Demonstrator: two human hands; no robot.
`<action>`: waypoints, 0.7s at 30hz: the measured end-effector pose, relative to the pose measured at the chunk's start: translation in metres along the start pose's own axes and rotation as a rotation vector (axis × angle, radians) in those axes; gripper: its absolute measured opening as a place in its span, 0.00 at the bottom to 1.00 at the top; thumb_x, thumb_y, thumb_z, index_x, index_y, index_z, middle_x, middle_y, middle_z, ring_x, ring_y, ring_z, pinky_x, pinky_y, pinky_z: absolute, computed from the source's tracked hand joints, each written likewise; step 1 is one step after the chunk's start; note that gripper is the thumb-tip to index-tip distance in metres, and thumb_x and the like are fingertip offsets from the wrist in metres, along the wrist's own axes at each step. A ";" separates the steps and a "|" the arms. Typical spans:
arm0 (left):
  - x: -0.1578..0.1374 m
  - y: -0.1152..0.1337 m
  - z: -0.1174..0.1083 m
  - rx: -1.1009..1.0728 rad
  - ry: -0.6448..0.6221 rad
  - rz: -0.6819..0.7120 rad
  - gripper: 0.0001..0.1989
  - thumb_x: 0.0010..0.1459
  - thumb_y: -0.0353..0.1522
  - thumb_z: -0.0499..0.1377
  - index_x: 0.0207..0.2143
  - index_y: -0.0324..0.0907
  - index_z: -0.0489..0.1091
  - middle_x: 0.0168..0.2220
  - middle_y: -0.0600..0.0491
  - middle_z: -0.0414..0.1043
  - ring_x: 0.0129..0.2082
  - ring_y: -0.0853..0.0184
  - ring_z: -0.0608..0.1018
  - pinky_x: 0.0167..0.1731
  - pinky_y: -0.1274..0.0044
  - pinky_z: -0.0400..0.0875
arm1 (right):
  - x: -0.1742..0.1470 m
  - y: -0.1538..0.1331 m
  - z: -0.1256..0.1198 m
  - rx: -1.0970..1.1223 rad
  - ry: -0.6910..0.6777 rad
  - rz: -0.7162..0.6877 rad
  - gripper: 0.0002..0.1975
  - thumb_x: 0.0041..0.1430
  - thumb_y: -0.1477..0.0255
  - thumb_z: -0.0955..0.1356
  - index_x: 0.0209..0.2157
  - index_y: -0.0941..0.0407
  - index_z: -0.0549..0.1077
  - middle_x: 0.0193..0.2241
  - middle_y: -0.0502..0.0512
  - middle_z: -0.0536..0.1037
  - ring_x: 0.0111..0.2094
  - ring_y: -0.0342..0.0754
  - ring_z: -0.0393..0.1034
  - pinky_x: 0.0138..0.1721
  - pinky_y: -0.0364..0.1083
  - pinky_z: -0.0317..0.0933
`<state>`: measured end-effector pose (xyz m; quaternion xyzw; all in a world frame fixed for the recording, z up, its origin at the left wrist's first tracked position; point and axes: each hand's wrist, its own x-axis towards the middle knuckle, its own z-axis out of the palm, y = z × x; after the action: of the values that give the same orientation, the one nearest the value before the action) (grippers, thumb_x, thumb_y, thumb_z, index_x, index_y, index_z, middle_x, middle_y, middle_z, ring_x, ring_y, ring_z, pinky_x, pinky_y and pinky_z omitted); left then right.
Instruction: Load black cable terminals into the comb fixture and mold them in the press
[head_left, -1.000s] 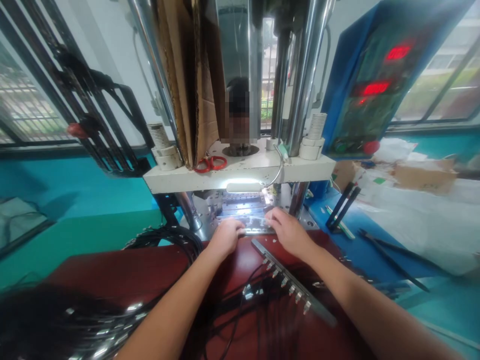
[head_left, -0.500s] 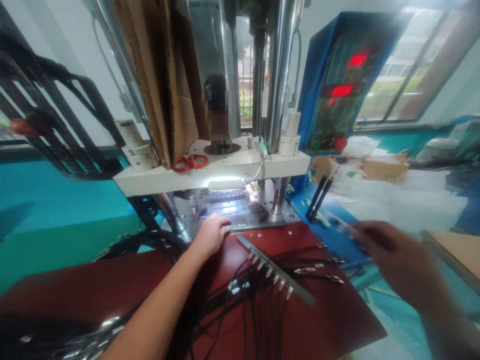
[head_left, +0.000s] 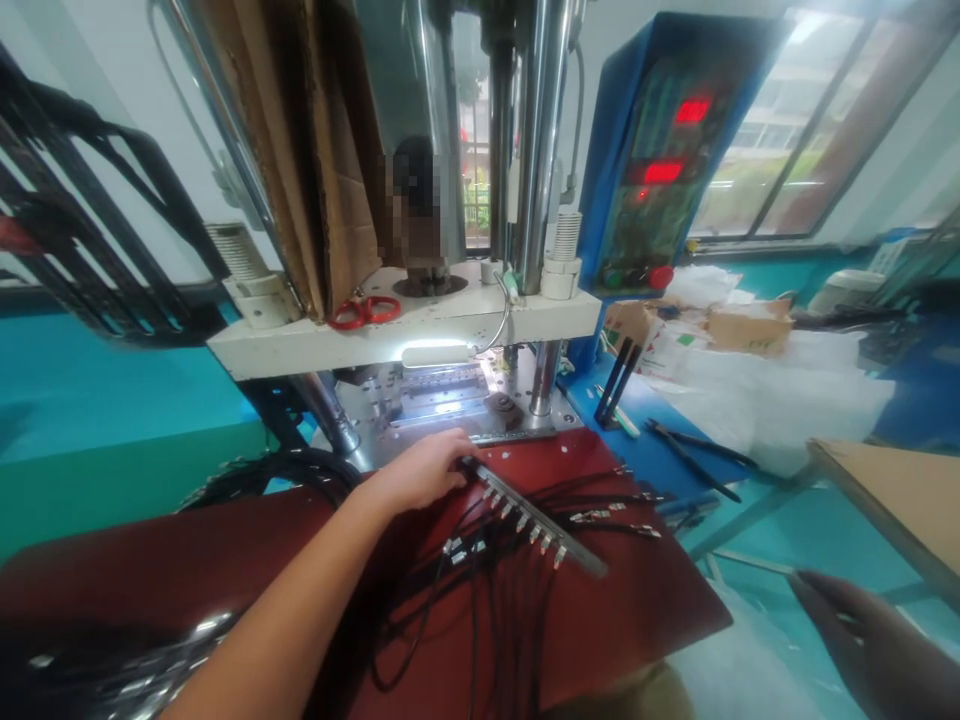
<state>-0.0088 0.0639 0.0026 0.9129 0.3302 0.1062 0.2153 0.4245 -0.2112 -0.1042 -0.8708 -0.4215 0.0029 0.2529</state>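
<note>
Since half a second ago, the left hand (head_left: pixel 427 470) has shifted from the front edge of the press bed (head_left: pixel 442 398) to the upper end of the bar (head_left: pixel 540 518), and the right hand (head_left: pixel 855 640) has dropped from over the pliers (head_left: pixel 694 455) to the lower right of the frame.

At the lower left, a blurred heap of cables (head_left: pixel 150 650) lies on the worktop (head_left: pixel 652 600); a coil (head_left: pixel 285 470) sits above it, left of the left hand. That hand's fingers close on the bar's end at the middle of the frame. The press (head_left: pixel 420 325) stands above, its lamp (head_left: pixel 435 355) lit.

Filling the bar looks mostly done: connectors (head_left: pixel 535 533) line its lower edge. The bar is outside the press, over the worktop, while several loose ends (head_left: pixel 600 515) right of it are on no bar, so these appear to be left.

As for the bar, it is slim, straight and dark grey, slanting down to the right. Its connectors are silvery, evenly spaced, with black leads trailing toward the bottom of the frame; its far end blurs.

Farthest right, the right hand is dark and smeared, well apart from the bar; whether it grips anything, I cannot tell.
</note>
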 end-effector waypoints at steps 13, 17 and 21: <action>-0.008 0.003 -0.001 -0.062 0.041 -0.096 0.06 0.47 0.29 0.61 0.31 0.43 0.75 0.32 0.53 0.71 0.34 0.64 0.72 0.36 0.76 0.65 | -0.023 -0.216 0.009 0.300 -0.502 -0.715 0.15 0.61 0.70 0.63 0.48 0.53 0.72 0.45 0.58 0.76 0.48 0.53 0.69 0.50 0.51 0.63; -0.026 -0.001 -0.022 -0.142 0.131 -0.157 0.06 0.50 0.33 0.60 0.33 0.44 0.72 0.33 0.55 0.70 0.34 0.65 0.71 0.36 0.76 0.64 | 0.017 -0.240 -0.001 0.423 -0.442 -0.755 0.13 0.61 0.68 0.64 0.46 0.51 0.73 0.43 0.54 0.77 0.45 0.51 0.71 0.48 0.50 0.63; -0.029 -0.019 -0.035 -0.257 0.265 -0.278 0.09 0.55 0.37 0.56 0.35 0.43 0.69 0.29 0.56 0.70 0.31 0.66 0.72 0.33 0.76 0.65 | 0.067 -0.291 0.016 0.479 -0.378 -0.784 0.12 0.60 0.70 0.64 0.44 0.52 0.75 0.43 0.55 0.77 0.45 0.51 0.70 0.49 0.51 0.61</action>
<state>-0.0536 0.0694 0.0234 0.8019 0.4617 0.2355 0.2972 0.2509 -0.0047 0.0249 -0.5482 -0.7433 0.1623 0.3472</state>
